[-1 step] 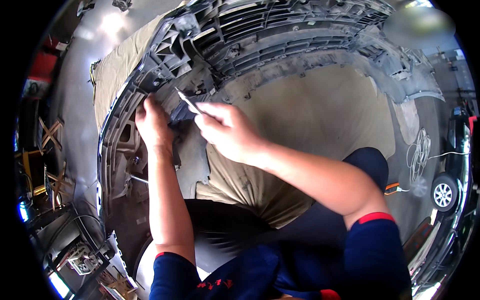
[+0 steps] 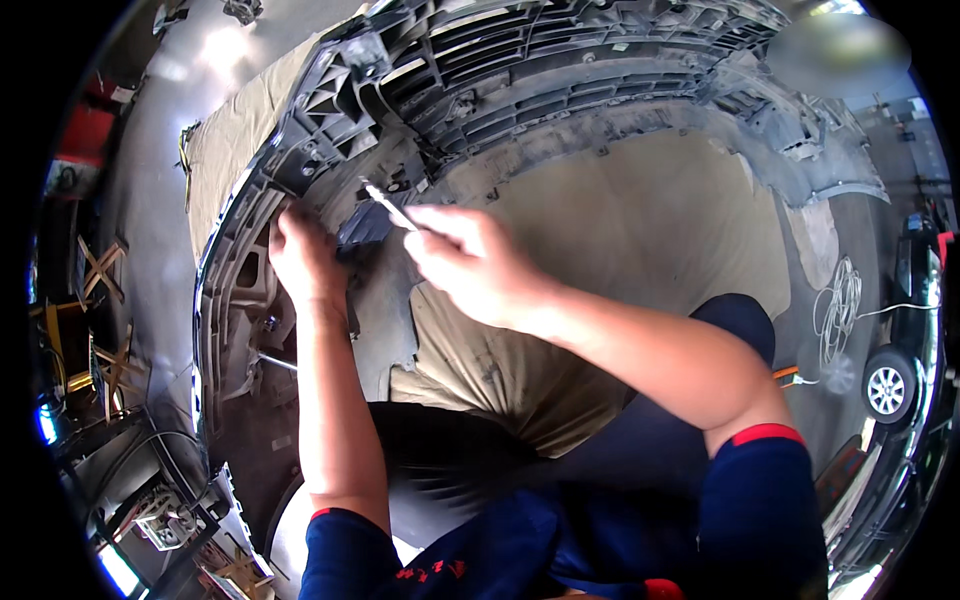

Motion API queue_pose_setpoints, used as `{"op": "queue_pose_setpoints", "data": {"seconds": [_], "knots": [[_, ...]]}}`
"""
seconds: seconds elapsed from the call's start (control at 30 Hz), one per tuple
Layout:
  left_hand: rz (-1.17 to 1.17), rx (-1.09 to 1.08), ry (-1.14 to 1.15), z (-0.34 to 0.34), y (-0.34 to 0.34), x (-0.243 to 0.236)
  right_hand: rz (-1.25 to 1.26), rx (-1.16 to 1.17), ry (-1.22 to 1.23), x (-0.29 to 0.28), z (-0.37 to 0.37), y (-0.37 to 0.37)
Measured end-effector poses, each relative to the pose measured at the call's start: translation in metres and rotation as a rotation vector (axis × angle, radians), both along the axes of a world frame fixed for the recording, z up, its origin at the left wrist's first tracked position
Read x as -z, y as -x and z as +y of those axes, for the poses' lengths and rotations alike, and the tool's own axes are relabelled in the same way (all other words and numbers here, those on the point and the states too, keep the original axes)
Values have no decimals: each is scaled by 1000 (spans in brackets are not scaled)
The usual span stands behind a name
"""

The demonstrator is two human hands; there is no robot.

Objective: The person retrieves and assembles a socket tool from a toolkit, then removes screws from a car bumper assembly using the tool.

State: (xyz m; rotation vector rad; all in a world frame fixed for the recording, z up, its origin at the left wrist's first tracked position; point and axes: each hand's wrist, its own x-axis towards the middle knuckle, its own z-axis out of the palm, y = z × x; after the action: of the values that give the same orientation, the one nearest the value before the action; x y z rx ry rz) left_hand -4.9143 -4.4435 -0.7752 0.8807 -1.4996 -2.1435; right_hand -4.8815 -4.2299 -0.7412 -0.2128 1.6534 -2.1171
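A large dark car bumper [image 2: 505,100] lies with its inner ribbed side facing me, curving round the left and far sides. Along its left stretch, my left hand [image 2: 303,258] is at the inner edge, fingers curled; what they hold, if anything, is hidden. In my right hand [image 2: 478,262] is a slim, pale metal tool [image 2: 388,203], gripped between thumb and fingers. Its narrow tip points up and left, toward the bumper's far-left corner. I cannot make out the tool's exact kind. Dark blue plastic [image 2: 365,226] shows between the two hands.
A tan cloth [image 2: 640,220] is spread under and inside the bumper. On the floor at the right are a coiled white cable [image 2: 838,310] and a small orange device [image 2: 785,373]. A dark car with a silver wheel [image 2: 888,389] stands beyond. Wooden stands [image 2: 103,270] are at far left.
My right hand has shifted slightly right and down with the metal tool, away from the left hand. My left hand has dropped a little, its fingers still curled.
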Motion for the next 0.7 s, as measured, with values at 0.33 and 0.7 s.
{"op": "queue_pose_setpoints", "data": {"seconds": [0.33, 0.7], "knots": [[-300, 441, -745, 107, -20, 2, -189, 59, 19, -23, 126, 26], [60, 584, -529, 176, -22, -28, -55, -83, 7, -52, 179, 13]]}}
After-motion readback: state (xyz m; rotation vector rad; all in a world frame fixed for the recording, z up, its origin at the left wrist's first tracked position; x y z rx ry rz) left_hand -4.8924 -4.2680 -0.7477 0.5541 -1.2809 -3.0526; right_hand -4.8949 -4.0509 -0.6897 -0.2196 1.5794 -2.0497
